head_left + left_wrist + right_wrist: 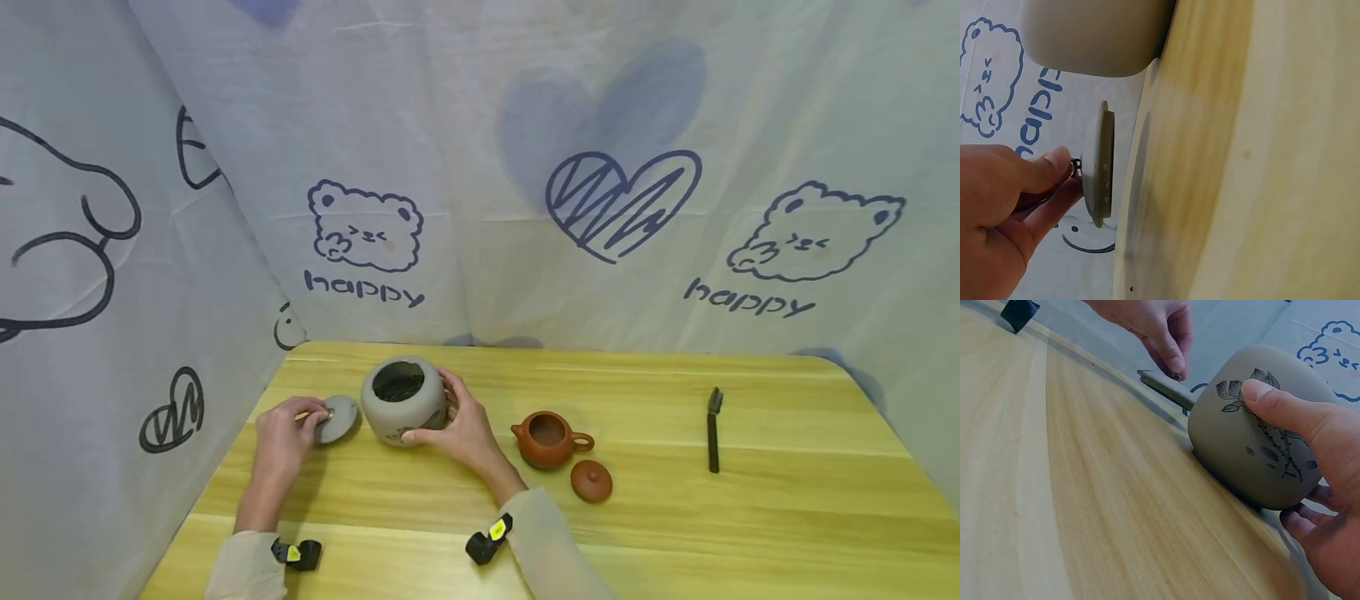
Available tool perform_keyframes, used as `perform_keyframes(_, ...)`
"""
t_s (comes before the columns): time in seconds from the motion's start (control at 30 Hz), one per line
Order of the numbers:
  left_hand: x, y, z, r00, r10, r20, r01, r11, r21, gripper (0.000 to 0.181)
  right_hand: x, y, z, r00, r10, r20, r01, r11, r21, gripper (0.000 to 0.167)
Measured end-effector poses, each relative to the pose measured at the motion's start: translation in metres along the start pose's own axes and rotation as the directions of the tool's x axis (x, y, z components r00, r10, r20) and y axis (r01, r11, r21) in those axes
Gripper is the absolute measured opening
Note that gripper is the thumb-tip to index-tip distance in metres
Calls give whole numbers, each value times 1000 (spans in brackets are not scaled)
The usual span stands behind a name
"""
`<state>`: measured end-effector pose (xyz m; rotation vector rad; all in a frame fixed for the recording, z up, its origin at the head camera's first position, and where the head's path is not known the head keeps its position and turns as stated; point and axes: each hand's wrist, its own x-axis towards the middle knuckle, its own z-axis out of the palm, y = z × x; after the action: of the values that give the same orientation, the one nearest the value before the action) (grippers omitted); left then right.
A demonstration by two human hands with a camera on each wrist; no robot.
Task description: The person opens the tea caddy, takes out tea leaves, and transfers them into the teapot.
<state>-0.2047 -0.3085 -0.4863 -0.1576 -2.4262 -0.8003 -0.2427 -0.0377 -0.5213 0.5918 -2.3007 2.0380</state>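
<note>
A round grey jar with dark loose contents stands upright at the table's left side, its mouth uncovered. My right hand grips it from the right, thumb across the front and fingers round the far side. The right wrist view shows a dark plant drawing on the jar. Left of the jar, my left hand pinches the small knob of a grey lid. In the left wrist view the lid hangs just above the wood, apart from the jar.
A reddish-brown teapot without its lid stands right of the jar. Its small lid lies in front of it. Farther right lies a dark, slim-handled tool. Printed cloth hangs behind the wooden table.
</note>
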Motion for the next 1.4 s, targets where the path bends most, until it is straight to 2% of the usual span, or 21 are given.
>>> perform_keyframes(0.1,-2,-1,-1,999,-21,24,21,1000,5,6,0,2,1,1000,-3,3,3,1000,-3,103)
perform_keyframes(0.33,-3,-2,1,996,-31,85,26,998,60,6,0,3,0,1000,13,-8,-14,1000,-8,104)
perform_keyframes(0.47,-3,-3,1,993,-47,105,41,997,65,7,1,3,1,1000,10,-8,-10,1000,-6,104)
perform_keyframes(0.73,-2,-2,-2,977,-118,177,112,993,44,5,2,3,2,1000,15,4,-15,1000,-14,105)
perform_keyframes(1.13,-2,-2,-1,968,-104,227,104,995,11,15,3,-10,-9,994,48,99,-41,996,-77,105)
perform_keyframes(1.3,1,3,-4,953,-77,292,96,994,-54,31,2,-24,-18,991,39,129,-24,993,-114,101)
perform_keyframes(1.4,6,7,-4,934,-87,345,139,982,-128,42,4,-34,-27,991,9,136,10,991,-133,90)
